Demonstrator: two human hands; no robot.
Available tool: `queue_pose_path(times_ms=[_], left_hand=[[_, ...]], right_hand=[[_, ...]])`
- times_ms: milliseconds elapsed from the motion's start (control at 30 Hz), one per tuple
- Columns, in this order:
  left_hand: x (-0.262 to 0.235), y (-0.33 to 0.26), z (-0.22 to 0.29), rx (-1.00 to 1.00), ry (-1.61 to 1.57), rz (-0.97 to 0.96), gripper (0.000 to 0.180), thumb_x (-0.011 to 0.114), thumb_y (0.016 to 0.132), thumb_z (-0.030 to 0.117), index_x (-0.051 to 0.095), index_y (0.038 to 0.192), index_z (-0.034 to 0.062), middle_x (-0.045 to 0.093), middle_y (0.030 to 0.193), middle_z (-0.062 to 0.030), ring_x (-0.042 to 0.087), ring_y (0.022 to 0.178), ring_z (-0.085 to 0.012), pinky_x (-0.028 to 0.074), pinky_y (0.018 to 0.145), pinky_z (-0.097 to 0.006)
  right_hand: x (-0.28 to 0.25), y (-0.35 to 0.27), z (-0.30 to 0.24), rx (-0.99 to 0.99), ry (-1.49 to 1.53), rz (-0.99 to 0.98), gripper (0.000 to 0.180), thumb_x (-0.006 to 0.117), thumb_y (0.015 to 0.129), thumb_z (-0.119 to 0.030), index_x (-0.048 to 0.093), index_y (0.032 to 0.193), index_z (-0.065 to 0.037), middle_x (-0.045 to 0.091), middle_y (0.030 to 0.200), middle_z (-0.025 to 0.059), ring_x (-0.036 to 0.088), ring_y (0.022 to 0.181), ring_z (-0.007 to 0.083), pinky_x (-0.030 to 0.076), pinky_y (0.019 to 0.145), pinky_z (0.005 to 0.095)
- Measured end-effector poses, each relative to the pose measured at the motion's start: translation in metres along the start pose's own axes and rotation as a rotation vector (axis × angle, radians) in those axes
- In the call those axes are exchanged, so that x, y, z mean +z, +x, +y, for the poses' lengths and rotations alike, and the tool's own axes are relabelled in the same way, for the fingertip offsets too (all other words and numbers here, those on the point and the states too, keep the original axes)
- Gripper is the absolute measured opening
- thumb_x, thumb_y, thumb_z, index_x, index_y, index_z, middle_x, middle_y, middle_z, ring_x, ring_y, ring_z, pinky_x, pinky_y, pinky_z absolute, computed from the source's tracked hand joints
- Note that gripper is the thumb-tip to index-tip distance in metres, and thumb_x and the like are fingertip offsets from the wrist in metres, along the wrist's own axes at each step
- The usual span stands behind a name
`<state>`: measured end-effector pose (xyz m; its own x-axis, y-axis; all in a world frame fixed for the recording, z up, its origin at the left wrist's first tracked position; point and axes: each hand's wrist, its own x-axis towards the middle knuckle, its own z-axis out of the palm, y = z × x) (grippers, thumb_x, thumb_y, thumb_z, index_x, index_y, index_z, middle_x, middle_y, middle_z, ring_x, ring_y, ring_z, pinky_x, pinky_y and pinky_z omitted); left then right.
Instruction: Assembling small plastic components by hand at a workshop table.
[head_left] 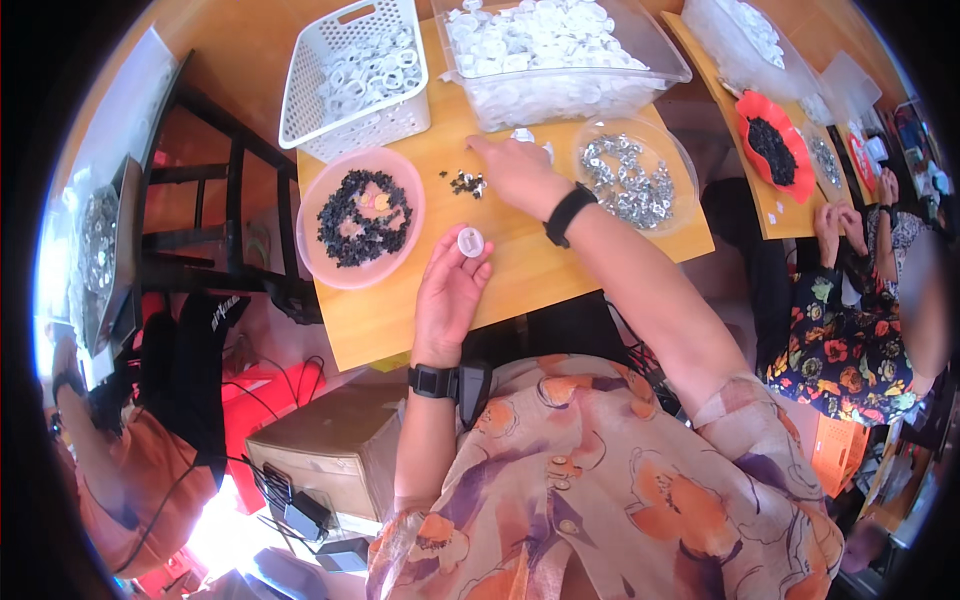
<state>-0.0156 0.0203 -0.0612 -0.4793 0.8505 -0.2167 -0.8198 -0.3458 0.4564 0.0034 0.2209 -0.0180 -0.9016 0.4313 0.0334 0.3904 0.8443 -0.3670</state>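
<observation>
In my left hand [448, 300], palm up near the table's front edge, a small round white plastic piece [470, 242] is held at the fingertips. My right hand [520, 180] reaches over the table to the left, its fingers drawn together; whatever they may hold is hidden. Just left of it lies a small loose pile of black and silvery parts [466, 183]. White plastic pieces [522, 135] show behind the right hand. A pink round tray [312, 240] with many small black parts stands to the left. To the right is a clear round tray [660, 222] of small shiny metal parts.
At the table's far side stand a white perforated basket [345, 140] and a clear bin [560, 95], both full of white pieces. A cardboard box [330, 440] is low left. On a neighbouring table at right, a red tray [800, 180] holds black parts; other people's hands [838, 222] work there.
</observation>
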Motion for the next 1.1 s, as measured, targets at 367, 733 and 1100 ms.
queue_pose_path(times_ms=[367, 733, 1100], left_hand=[[0.001, 0.002, 0.001, -0.008, -0.018, -0.001, 0.033, 0.052, 0.094, 0.013, 0.047, 0.126, 0.0040, 0.058, 0.114, -0.0081, 0.060, 0.102, -0.0218, 0.049, 0.083, -0.030], [0.004, 0.001, -0.002, 0.005, -0.041, -0.031, 0.033, 0.051, 0.095, 0.013, 0.046, 0.126, 0.0058, 0.055, 0.122, -0.0156, 0.061, 0.096, -0.0201, 0.051, 0.079, -0.029], [0.009, 0.000, -0.003, -0.042, 0.043, 0.072, 0.028, 0.052, 0.097, 0.021, 0.055, 0.116, 0.0011, 0.060, 0.107, -0.0116, 0.058, 0.085, -0.0174, 0.049, 0.076, -0.027]], right_hand=[[-0.011, -0.099, 0.000, -0.032, -0.094, 0.049, 0.040, 0.050, 0.082, -0.005, 0.055, 0.121, -0.009, 0.064, 0.069, 0.0149, 0.065, 0.065, 0.0335, 0.051, 0.056, 0.0426], [-0.014, -0.098, 0.014, -0.018, 0.150, 0.211, 0.012, 0.059, 0.079, -0.008, 0.064, 0.090, -0.005, 0.061, 0.082, 0.0161, 0.062, 0.080, 0.0350, 0.049, 0.068, 0.0446], [0.003, -0.094, 0.020, -0.014, 0.221, 0.153, 0.008, 0.064, 0.079, -0.012, 0.065, 0.081, -0.004, 0.061, 0.081, 0.0174, 0.062, 0.080, 0.0357, 0.048, 0.066, 0.0436]])
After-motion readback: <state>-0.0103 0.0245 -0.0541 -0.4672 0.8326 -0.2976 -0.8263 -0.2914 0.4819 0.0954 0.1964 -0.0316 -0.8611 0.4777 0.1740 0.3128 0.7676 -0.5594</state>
